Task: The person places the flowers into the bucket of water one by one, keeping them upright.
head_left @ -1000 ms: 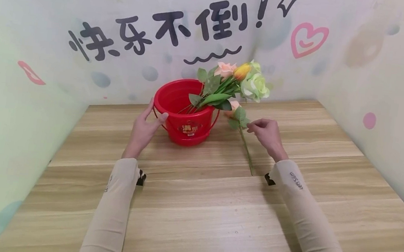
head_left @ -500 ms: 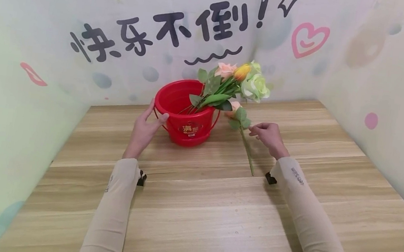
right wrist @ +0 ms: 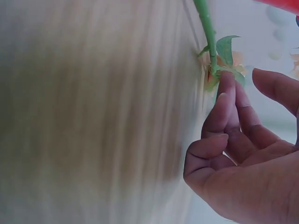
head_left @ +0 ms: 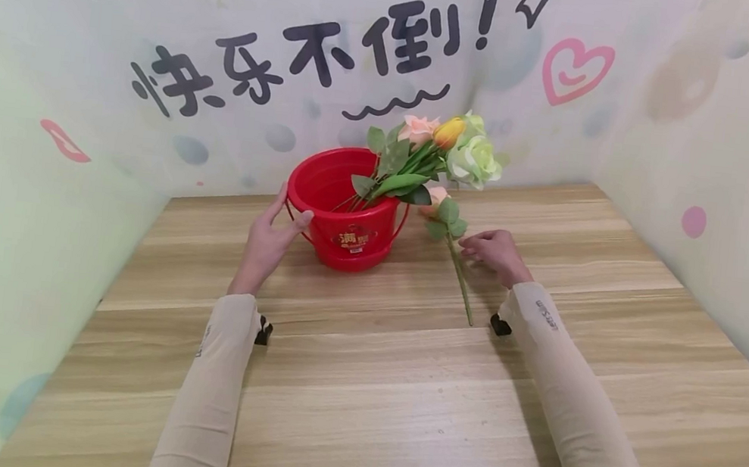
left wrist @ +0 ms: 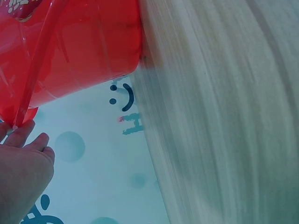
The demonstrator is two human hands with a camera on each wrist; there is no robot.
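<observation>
A red bucket (head_left: 346, 219) stands at the back of the wooden table (head_left: 399, 388) with several artificial flowers (head_left: 448, 146) leaning out of it to the right. My left hand (head_left: 289, 208) rests against the bucket's left side, fingers straight up along the wall and thumb on the front below the rim; in the left wrist view its fingertips (left wrist: 22, 132) touch the bucket (left wrist: 79, 51) by the thin handle (left wrist: 35, 70). A peach flower (head_left: 435, 196) with a long green stem (head_left: 462, 281) lies on the table. My right hand (head_left: 478, 244) is beside it; one fingertip (right wrist: 225, 88) touches the stem (right wrist: 208, 32) near its leaves, the thumb apart.
Walls printed with black characters, a pink heart (head_left: 573, 72) and dots enclose the table at the back, left and right. Bare wood stretches from the bucket to the front edge.
My right hand has sunk lower and a little to the right, down to the table beside the lying stem. The left hand, the bucket and the flower have stayed put.
</observation>
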